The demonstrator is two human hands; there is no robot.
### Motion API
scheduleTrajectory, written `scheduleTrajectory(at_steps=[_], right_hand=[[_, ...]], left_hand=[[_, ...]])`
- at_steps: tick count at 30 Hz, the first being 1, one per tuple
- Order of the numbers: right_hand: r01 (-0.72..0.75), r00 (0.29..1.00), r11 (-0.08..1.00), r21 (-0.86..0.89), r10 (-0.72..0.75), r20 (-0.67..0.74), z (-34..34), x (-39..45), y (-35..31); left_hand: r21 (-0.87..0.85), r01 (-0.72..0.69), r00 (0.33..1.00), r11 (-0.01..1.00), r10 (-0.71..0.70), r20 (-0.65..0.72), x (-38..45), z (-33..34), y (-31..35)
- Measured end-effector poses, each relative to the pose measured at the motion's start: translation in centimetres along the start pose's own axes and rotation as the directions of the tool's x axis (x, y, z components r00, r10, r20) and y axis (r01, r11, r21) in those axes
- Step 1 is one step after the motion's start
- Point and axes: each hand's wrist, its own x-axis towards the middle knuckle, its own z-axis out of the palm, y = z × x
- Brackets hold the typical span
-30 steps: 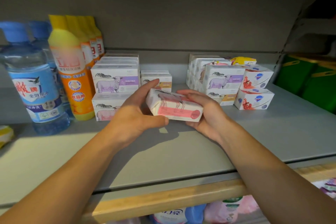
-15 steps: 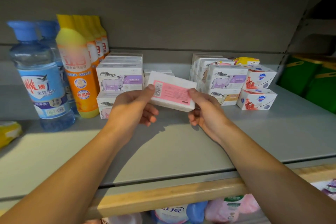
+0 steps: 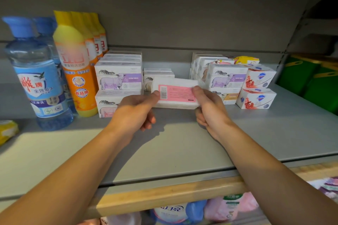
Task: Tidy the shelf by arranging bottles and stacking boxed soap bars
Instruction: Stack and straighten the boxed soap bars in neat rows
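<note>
A white soap box (image 3: 176, 94) with a pink label and barcode facing me is held up over the grey shelf (image 3: 182, 142). My left hand (image 3: 135, 113) pinches its left end and my right hand (image 3: 210, 109) pinches its right end. Behind it lies a low stack of white soap boxes (image 3: 158, 73). To the left stands a taller stack of sheep-print soap boxes (image 3: 118, 78). On the right are more sheep-print boxes (image 3: 226, 76) and two red-and-white soap boxes (image 3: 256, 97). Blue bottles (image 3: 36, 75) and orange bottles (image 3: 76, 65) stand at the far left.
A yellow packet (image 3: 7, 130) lies at the shelf's left edge and another yellow packet (image 3: 247, 60) tops the right stack. Green containers (image 3: 307, 82) sit at the far right. A wooden front rail (image 3: 164, 195) edges the shelf, with more products below.
Both hands turned the box from lying flat with its picture side up to upright with its pink barcode side facing me, and carried it farther back toward the low stack.
</note>
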Motion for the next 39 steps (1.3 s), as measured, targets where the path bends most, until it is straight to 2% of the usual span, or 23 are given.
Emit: scheduleTrajectory(at_steps=[4,6,8,10,12,14,16,19,21,24,27,29,35,39], right_hand=[[0.099,0.994,0.995,-0.032,-0.097,0.045,0.1,-0.2,-0.2],[0.090,0.990,0.991,0.104,-0.100,0.101,-0.1,-0.3,-0.5],[-0.008,0.987,0.965,0.263,-0.035,0.157,-0.2,-0.3,-0.9],[-0.053,0.986,0.943,0.328,-0.001,0.165,-0.3,-0.2,-0.9],[0.019,0.990,0.957,0.290,-0.059,0.128,-0.2,0.1,-0.6],[0.114,0.980,0.962,0.248,-0.150,0.128,0.0,0.2,-0.2],[0.199,0.962,0.972,0.127,-0.218,0.164,-0.1,0.1,0.1],[0.347,0.921,0.928,-0.134,-0.310,0.236,-0.1,-0.4,0.2],[0.382,0.911,0.896,-0.224,-0.325,0.253,0.3,-0.7,0.2],[0.439,0.898,0.793,-0.423,-0.371,0.236,0.8,-1.0,-0.2],[0.489,0.871,0.712,-0.504,-0.435,0.229,0.7,-1.1,-0.4],[0.521,0.846,0.653,-0.549,-0.483,0.228,0.7,-1.2,-0.6],[0.525,0.829,0.618,-0.586,-0.526,0.188,1.0,-1.2,-0.6],[0.495,0.846,0.604,-0.625,-0.498,0.190,0.7,-0.8,-0.2]], left_hand=[[-0.103,-0.065,0.997,0.993,0.069,0.036,0.0,-0.1,0.2],[-0.177,-0.065,0.995,0.982,0.077,0.064,-0.2,-0.1,0.4],[-0.242,-0.044,0.996,0.969,0.062,0.069,-0.4,0.0,0.7],[-0.300,-0.014,0.995,0.954,0.044,0.093,-0.4,0.1,1.0],[-0.353,0.005,0.989,0.936,0.049,0.143,-0.5,0.4,1.1],[-0.358,0.007,0.991,0.934,0.042,0.129,-0.6,0.6,1.0],[-0.290,-0.023,0.997,0.957,0.042,0.059,-0.5,0.7,0.8],[-0.107,-0.136,0.991,0.985,0.135,-0.017,-0.3,0.7,0.4],[0.030,-0.214,0.974,0.976,0.216,-0.074,-0.1,0.5,0.2],[0.191,-0.319,0.938,0.928,0.338,-0.076,0.0,0.4,0.3],[0.352,-0.418,0.892,0.837,0.452,-0.014,-0.5,0.5,0.2],[0.392,-0.465,0.868,0.794,0.497,0.024,-0.8,0.4,0.2],[0.318,-0.494,0.859,0.809,0.510,0.038,-0.6,0.1,0.3],[0.444,-0.482,0.859,0.755,0.508,0.069,-0.7,0.0,0.0]])
